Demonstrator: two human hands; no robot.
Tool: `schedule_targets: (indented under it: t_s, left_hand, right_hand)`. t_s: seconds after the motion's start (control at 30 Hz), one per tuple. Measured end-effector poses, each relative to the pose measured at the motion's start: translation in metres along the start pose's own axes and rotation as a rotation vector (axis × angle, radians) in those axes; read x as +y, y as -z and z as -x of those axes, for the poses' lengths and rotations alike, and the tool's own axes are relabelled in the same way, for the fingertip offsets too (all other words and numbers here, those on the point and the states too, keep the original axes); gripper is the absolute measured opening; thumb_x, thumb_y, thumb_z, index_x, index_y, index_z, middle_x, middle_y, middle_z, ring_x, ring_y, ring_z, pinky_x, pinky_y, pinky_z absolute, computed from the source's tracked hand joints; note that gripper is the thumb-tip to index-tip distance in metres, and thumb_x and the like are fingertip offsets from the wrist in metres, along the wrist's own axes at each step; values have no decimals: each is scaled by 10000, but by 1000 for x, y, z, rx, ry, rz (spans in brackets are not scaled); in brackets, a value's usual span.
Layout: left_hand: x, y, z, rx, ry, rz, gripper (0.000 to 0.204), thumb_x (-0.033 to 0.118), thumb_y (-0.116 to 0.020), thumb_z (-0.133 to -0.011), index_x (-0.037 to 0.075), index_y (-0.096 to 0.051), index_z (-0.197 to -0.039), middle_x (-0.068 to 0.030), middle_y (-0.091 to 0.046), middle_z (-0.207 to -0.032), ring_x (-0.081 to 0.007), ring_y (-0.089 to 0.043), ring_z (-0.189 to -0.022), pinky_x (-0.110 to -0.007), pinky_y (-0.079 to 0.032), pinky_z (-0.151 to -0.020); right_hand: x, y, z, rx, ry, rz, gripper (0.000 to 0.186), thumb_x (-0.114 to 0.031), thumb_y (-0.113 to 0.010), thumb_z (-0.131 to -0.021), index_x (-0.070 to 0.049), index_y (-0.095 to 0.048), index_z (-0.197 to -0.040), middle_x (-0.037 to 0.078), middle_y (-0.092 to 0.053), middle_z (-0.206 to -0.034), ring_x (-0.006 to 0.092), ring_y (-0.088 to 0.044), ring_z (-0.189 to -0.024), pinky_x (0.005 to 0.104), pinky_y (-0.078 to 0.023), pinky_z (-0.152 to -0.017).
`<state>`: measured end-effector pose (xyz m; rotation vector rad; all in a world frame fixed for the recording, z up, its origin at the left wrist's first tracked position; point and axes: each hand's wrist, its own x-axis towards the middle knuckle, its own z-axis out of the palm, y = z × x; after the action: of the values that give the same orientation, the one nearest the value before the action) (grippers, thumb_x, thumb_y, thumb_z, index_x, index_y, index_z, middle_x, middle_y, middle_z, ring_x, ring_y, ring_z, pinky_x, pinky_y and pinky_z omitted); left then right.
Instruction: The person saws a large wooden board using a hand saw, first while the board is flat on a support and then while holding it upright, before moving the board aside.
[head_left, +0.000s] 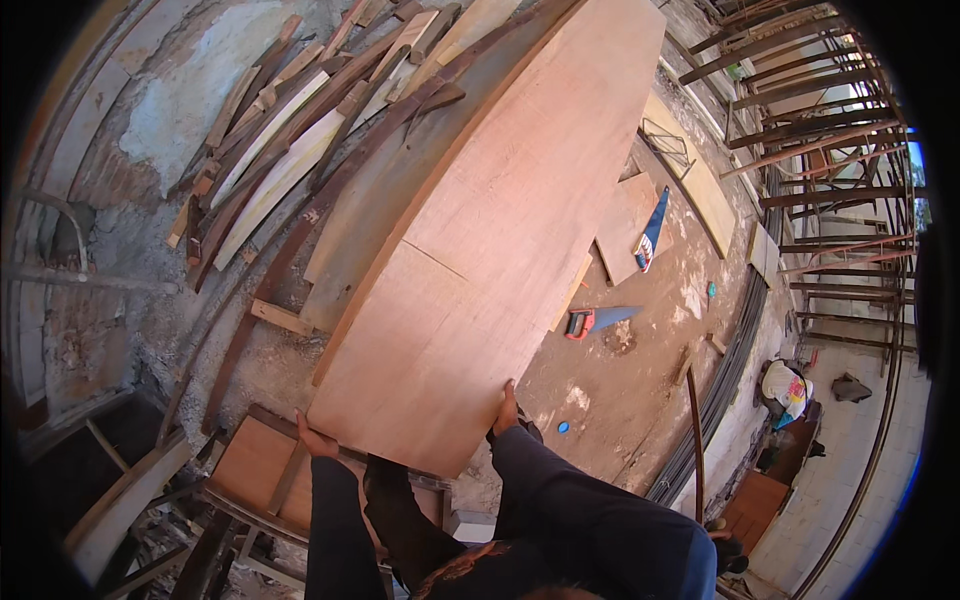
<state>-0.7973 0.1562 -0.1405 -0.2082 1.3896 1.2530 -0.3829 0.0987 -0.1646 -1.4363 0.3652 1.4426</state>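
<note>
The person wears long dark navy sleeves [580, 490] and dark, loose-looking trousers [395, 512].

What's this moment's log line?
left hand: at wood panel's near left corner | right hand: at its right edge | ground: two handsaws

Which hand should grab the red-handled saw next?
Probably the right hand: it holds the board on the side nearer the red-handled saw. The left hand holds the far side, with the board in between.

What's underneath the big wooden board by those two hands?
The wooden board hides whatever lies under its middle. Along its left edge, a greyish plank seems to run beneath; on the right, a pale strip of wood peeks out.
</note>
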Motion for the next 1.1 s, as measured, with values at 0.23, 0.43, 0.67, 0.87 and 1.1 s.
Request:
schedule_targets:
  t_s: [0.23,0.43,0.67,0.87,1.1]
  left_hand:
    - [15,-34,10,50,26,24,629,503,-498,-958,21,-559,-1358,-137,-618,-1342,-314,-580,-1218,-421,-455,-1035]
    - [94,-74,38,34,-148,-105,634,527,-432,-961,24,-588,-1314,-132,-614,-1346,-301,-576,-1227,-411,-406,-1086]
    - [243,-141,86,-97,-373,-118,658,528,-486,-943,1,-561,-1331,-148,-596,-1375,-302,-573,-1229,-406,-427,-1051]
    - [318,-236,221,-54,-618,-185,643,501,-528,-924,-26,-559,-1291,-171,-599,-1341,-320,-582,-1209,-411,-441,-1030]
    - [303,-235,257,-9,-780,-278,618,456,-511,-932,-86,-574,-1221,-211,-597,-1245,-315,-615,-1078,-443,-489,-922]
  right_hand:
    - [-26,-17,39,126,100,427,885,-690,-387,-995,73,-429,-1442,256,-605,-1310,348,-615,-1191,418,-514,-982]
    - [-31,-72,79,228,347,505,982,-740,-536,-897,173,-588,-1254,300,-676,-1162,364,-655,-1125,400,-513,-917]
    - [-52,-198,152,380,319,524,1134,-838,-638,-732,226,-623,-1121,376,-646,-1159,443,-629,-1140,436,-476,-992]
    - [-55,-260,161,206,193,332,1199,-836,-622,-751,252,-526,-1243,399,-560,-1292,427,-551,-1266,435,-423,-1072]
    - [-41,-280,127,-193,37,74,1136,-774,-538,-877,150,-307,-1495,294,-332,-1572,367,-339,-1464,434,-293,-1187]
